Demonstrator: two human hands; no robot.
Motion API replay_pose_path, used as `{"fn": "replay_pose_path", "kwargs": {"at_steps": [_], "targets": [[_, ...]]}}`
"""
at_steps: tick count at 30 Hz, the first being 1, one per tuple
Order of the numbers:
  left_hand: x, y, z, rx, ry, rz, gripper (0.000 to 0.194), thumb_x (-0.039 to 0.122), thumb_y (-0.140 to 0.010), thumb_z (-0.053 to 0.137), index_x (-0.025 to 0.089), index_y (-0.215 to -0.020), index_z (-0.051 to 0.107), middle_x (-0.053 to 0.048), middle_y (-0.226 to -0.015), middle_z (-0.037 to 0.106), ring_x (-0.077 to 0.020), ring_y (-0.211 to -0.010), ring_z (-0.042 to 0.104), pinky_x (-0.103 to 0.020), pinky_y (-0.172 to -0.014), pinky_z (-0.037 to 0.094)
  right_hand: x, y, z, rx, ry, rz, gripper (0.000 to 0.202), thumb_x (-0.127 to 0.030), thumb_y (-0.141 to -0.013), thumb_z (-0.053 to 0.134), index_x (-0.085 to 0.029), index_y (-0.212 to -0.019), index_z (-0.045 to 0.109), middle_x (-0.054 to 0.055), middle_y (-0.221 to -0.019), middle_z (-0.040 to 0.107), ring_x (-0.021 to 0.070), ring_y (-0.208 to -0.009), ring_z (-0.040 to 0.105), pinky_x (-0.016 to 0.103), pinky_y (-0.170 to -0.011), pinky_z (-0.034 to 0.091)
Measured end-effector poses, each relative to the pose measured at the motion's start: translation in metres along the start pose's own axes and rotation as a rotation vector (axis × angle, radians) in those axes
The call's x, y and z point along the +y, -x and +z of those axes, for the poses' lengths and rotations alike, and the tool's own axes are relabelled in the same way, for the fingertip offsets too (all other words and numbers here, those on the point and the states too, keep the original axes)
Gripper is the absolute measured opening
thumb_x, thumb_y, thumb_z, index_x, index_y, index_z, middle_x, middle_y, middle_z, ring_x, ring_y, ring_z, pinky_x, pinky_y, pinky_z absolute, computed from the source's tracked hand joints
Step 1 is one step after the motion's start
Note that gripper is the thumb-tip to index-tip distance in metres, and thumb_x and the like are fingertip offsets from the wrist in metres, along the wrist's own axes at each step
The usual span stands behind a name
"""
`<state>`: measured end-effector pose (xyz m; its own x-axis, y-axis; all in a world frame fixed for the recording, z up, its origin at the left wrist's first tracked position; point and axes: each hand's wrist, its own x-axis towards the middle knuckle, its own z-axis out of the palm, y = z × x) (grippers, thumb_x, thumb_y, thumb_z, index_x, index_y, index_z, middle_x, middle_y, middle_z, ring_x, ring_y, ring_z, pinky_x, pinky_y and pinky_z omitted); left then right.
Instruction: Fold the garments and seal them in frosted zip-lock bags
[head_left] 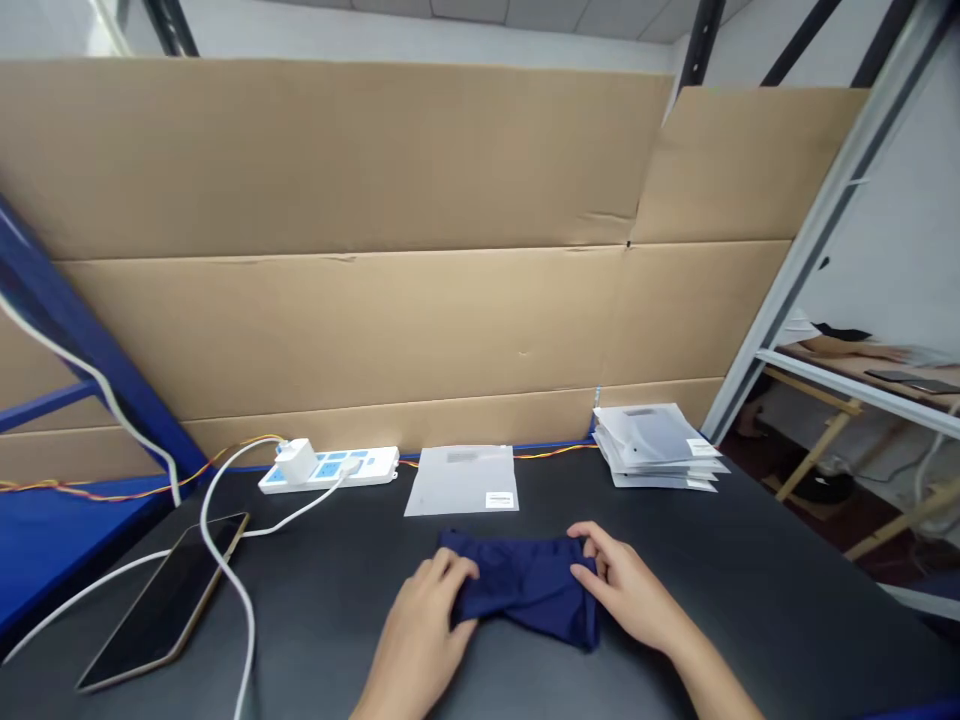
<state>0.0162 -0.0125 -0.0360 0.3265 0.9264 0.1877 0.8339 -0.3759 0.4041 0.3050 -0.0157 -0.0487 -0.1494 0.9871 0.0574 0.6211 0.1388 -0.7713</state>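
Head view: a black bench [330, 610] before a cardboard wall [360, 330]; on it, folded navy cloth [525, 585] lies lengthwise left to right, left hand [424, 630] and right hand [622, 585] curled, holding its ends.

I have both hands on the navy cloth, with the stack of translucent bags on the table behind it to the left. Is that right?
Not quite: in the head view the stack of translucent bags is behind the cloth to the right. Both hands are on the navy cloth, as you say.
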Motion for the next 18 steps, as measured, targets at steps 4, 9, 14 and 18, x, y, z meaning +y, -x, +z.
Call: {"fn": "replay_pose_path", "kwargs": {"at_steps": [4, 9, 14, 18], "targets": [[-0.048, 0.012, -0.015, 0.132, 0.182, -0.158, 0.027, 0.047, -0.095, 0.044, 0.025, -0.093, 0.059, 0.0, -0.076, 0.063, -0.0195, -0.065, 0.062, -0.028, -0.061, 0.052, -0.001, -0.001, -0.002, 0.019, -0.021, -0.007, 0.026, -0.033, -0.093, 0.052, -0.029, -0.118, 0.053, -0.004, -0.08, 0.052, 0.015, -0.068, 0.052, 0.026, -0.068, 0.043], [-0.115, 0.047, -0.035, 0.259, -0.131, -0.321, 0.025, 0.051, -0.088, 0.047, 0.029, -0.093, 0.057, 0.0, -0.077, 0.068, -0.0268, -0.068, 0.068, -0.039, -0.061, 0.055, -0.004, 0.0, -0.002, 0.018, -0.011, -0.017, 0.021, -0.032, -0.092, 0.052, -0.028, -0.112, 0.055, -0.003, -0.084, 0.055, 0.0147, -0.067, 0.053, 0.026, -0.068, 0.044], [-0.119, 0.043, -0.039, 0.397, -0.115, -0.147, 0.046, 0.043, -0.089, 0.047, 0.033, -0.134, 0.043, -0.008, -0.126, 0.062, -0.0301, -0.103, 0.066, -0.049, -0.087, 0.054, -0.003, -0.002, 0.0, 0.011, -0.016, -0.026, 0.01, -0.033, -0.091, 0.054, -0.025, -0.096, 0.059, -0.002, -0.083, 0.059, 0.0153, -0.067, 0.052, 0.027, -0.067, 0.043], [-0.094, 0.01, -0.033, 0.174, -0.128, -0.088, 0.032, 0.037, -0.091, 0.051, 0.034, -0.121, 0.06, -0.003, -0.122, 0.066, -0.0291, -0.115, 0.058, -0.047, -0.092, 0.048, 0.0, -0.006, 0.001, 0.036, -0.023, -0.048, 0.015, -0.036, -0.091, 0.055, -0.023, -0.086, 0.062, -0.001, -0.077, 0.056, 0.0163, -0.067, 0.05, 0.028, -0.066, 0.04]]}}
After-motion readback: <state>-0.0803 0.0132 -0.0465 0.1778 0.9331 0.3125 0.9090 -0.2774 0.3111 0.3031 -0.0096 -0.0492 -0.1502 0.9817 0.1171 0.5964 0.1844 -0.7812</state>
